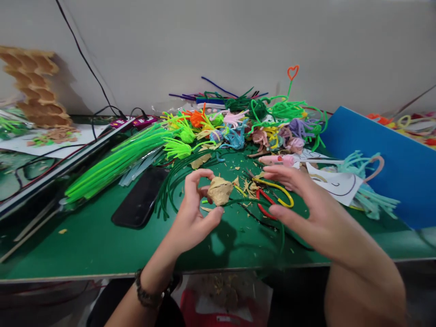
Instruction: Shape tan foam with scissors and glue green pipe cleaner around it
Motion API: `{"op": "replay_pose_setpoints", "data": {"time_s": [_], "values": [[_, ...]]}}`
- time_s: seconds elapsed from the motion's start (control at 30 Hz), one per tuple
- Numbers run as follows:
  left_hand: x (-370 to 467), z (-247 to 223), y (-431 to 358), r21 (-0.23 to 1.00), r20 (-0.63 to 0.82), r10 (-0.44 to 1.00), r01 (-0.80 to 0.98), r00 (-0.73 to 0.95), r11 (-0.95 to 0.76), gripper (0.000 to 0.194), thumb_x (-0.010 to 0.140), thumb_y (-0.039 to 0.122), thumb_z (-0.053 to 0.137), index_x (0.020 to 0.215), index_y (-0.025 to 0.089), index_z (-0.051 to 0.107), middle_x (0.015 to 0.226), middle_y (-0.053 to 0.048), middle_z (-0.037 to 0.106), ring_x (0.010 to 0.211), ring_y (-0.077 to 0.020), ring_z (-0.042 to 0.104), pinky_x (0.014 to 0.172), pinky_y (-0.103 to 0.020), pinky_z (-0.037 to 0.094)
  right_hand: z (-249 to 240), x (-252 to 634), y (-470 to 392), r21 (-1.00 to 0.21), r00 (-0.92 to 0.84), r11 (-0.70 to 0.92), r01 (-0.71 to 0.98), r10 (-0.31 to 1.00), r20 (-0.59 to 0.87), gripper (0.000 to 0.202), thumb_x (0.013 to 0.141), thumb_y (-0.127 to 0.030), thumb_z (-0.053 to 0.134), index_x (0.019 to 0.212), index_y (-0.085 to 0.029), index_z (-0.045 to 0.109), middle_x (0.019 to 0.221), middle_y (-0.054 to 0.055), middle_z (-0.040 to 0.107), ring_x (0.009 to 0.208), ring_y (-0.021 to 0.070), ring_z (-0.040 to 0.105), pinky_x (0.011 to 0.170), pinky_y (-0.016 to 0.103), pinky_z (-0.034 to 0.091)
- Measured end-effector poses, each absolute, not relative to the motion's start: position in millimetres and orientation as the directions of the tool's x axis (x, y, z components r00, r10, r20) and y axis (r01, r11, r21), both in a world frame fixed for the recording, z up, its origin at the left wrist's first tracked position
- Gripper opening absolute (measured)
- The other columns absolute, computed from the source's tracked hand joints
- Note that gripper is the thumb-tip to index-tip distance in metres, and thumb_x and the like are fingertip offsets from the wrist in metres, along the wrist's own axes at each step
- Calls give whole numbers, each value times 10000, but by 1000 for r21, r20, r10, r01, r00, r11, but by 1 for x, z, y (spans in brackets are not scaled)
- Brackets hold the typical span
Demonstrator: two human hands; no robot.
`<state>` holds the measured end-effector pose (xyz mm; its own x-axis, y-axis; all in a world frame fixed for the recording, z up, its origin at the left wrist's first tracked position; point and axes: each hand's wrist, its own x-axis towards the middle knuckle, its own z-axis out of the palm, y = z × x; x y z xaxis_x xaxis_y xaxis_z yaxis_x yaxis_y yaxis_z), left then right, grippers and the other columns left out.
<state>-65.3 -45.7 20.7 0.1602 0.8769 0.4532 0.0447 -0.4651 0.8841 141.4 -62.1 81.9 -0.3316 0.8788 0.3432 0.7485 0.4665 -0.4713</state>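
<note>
- Left hand: raised over the worktop, palm turned inward; a tan lump is held in a partly closed grip between curled fingers and thumb.
- Right hand: grip opened wide, fingers and thumb directed leftward, nothing seen held.
- Green worktop: bright green stems, phone, red-handled tool and blue panel are borne.
- Room: backed by a grey wall.

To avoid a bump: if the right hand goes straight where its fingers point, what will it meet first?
The right hand would probably meet the tan crumpled piece in the left hand. The yellow-handled tool shows in between but seems to lie lower, on the green table; depth is unclear.
</note>
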Motion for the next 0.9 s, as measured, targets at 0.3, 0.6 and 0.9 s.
{"op": "replay_pose_setpoints", "data": {"time_s": [0.3, 0.6, 0.9], "values": [[-68, 19, -44, 890, 455, 870, -70, 189, -450, 432, 715, 149, 525, 1065, 280, 309, 1021, -19, 345, 755, -97, 495, 672, -249, 444, 78, 118, -70, -504, -310, 524, 686, 838, 449, 248, 805, -259, 528, 1052, -265, 515, 886, 12, 520, 614, 86, 500, 415, 179, 395], [-65, 19, -49, 872, 490, 836, -156, 246, -464, 455, 701, 140, 531, 1094, 264, 338, 1011, -18, 378, 759, -90, 492, 636, -197, 424, 78, 110, -67, -491, -170, 597, 635, 728, 664, 69, 727, -196, 633, 726, -195, 564, 698, -19, 510, 566, 76, 439, 392, 191, 313], [-59, 16, -51, 859, 512, 814, -183, 273, -479, 462, 696, 138, 523, 1085, 279, 318, 1039, -26, 363, 790, -106, 459, 650, -221, 403, 76, 109, -70, -370, -184, 597, 712, 667, 722, 135, 677, -217, 682, 713, -179, 558, 703, -13, 464, 639, 99, 460, 475, 218, 370]]}}
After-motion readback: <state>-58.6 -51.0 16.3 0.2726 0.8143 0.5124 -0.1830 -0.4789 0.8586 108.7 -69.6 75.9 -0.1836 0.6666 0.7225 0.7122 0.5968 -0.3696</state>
